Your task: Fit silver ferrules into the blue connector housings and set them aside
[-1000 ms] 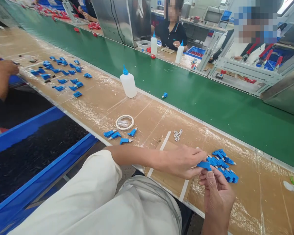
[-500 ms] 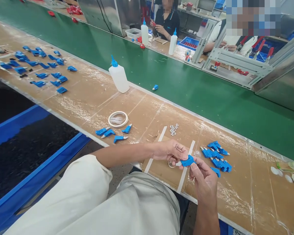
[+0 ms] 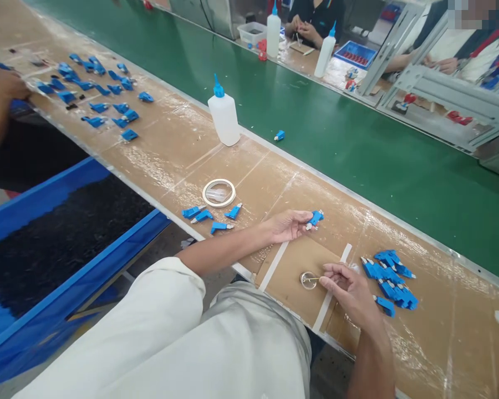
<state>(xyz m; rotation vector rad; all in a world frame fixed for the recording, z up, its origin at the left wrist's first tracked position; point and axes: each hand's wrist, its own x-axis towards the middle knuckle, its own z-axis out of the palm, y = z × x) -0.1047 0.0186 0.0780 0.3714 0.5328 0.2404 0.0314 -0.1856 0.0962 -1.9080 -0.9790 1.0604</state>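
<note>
My left hand (image 3: 290, 226) is closed on a small blue plastic part (image 3: 316, 218) with a whitish tip, just beyond the cardboard pad. Small silvery bits show around that part; the hand partly hides them. My right hand (image 3: 349, 288) pinches a thin stick (image 3: 315, 279), toothpick-like, whose far end lies over a small round clear dish (image 3: 303, 285). This dish rests on the cardboard pad (image 3: 289, 281), which has white tape strips along two sides. To the right of my right hand lies a pile of similar blue parts (image 3: 393, 280).
A tape roll (image 3: 208, 201) and several blue parts (image 3: 220, 226) lie left of my forearm. Behind them stands a white squeeze bottle (image 3: 225, 119). One blue part (image 3: 279, 135) sits on the green belt (image 3: 357, 160). Another person's hand (image 3: 2, 97) is at far left.
My hands have come apart. The left has carried the blue part away from me; the right has let go of it and now pinches the stick at the dish. The view has shifted.
</note>
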